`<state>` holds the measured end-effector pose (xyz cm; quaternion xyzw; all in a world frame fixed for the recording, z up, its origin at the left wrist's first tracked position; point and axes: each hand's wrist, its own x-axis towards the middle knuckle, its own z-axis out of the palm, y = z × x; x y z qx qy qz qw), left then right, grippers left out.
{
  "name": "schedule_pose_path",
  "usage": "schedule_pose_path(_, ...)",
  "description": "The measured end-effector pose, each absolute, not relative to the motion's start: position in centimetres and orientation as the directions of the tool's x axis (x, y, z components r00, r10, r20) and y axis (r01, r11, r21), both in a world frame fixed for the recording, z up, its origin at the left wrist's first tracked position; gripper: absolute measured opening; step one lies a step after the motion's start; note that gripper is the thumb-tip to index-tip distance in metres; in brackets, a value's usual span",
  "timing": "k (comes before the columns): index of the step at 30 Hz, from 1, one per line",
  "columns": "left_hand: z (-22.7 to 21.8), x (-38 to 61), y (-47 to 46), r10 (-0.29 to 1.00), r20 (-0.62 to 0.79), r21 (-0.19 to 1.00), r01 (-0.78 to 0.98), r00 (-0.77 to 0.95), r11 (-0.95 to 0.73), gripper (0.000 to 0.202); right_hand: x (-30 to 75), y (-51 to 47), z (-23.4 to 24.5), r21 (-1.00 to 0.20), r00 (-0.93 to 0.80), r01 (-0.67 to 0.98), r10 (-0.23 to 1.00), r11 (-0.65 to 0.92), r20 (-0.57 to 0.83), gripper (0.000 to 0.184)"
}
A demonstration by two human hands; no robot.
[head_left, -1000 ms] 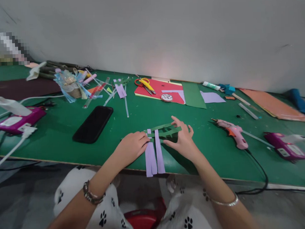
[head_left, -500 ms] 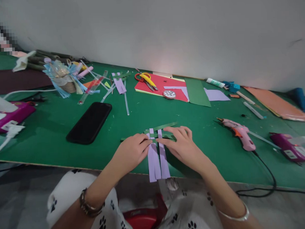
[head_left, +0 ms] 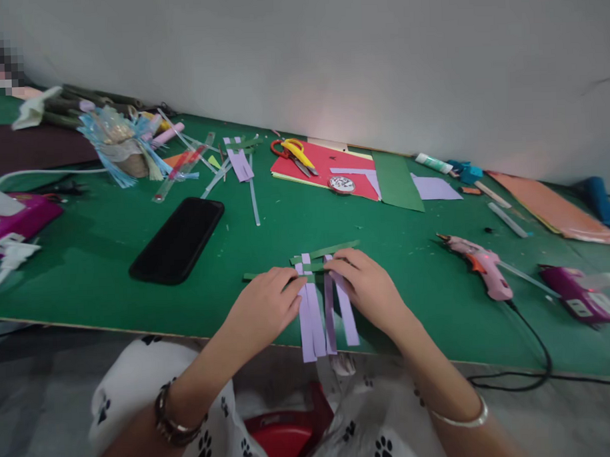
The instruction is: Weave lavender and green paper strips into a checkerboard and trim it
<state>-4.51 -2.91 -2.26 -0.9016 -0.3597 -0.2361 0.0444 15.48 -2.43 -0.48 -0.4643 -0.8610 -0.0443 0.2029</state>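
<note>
Purple paper strips run lengthwise at the table's near edge, their lower ends over it. Green paper strips cross them near the top, woven over and under. My left hand is closed at the left side of the weave, thumb and fingers pinching the green and purple strips there. On the right, my right hand has its fingers curled on the upper part of a right-hand purple strip, which stands apart from the others. Its fingertips partly hide the strip's top and the green ends.
A black phone lies to the left. Yellow-and-red scissors rest on red paper at the back. To the right are a pink glue gun with a trailing cord and a purple power strip. Craft scraps and a decorated pot stand back left.
My right hand's extended fingers have curled in, and a right-hand purple strip has swung out to the right, opening a gap. My left hand stays on the weave. The view has shifted slightly.
</note>
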Motion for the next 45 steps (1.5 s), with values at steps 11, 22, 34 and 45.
schedule_pose_path(11, -1.6, -4.8, -2.7, 0.769, 0.376, 0.302, 0.716, 0.517, -0.629, 0.022, 15.6, -2.6, -0.9, -0.343, -0.345, 0.837, 0.898, 0.426, 0.273, 0.023)
schedule_pose_path(22, 0.3, -2.8, -0.4, 0.943, 0.094, 0.144, 0.933, 0.319, -0.33, 0.023, 15.5, -2.6, -1.3, -0.263, -0.378, 0.858, 0.89, 0.44, 0.257, 0.024)
schedule_pose_path(34, -0.3, -2.5, -0.1, 0.943, 0.066, 0.212, 0.919, 0.326, -0.332, 0.024, 15.9, -2.7, -1.1, -0.297, -0.402, 0.842, 0.89, 0.451, 0.215, 0.027)
schedule_pose_path(45, 0.0, -2.5, 0.2, 0.933, 0.037, 0.256, 0.9, 0.357, -0.354, 0.016, 16.2, 2.0, 0.6, -0.245, -0.446, 0.857, 0.89, 0.454, 0.091, 0.028)
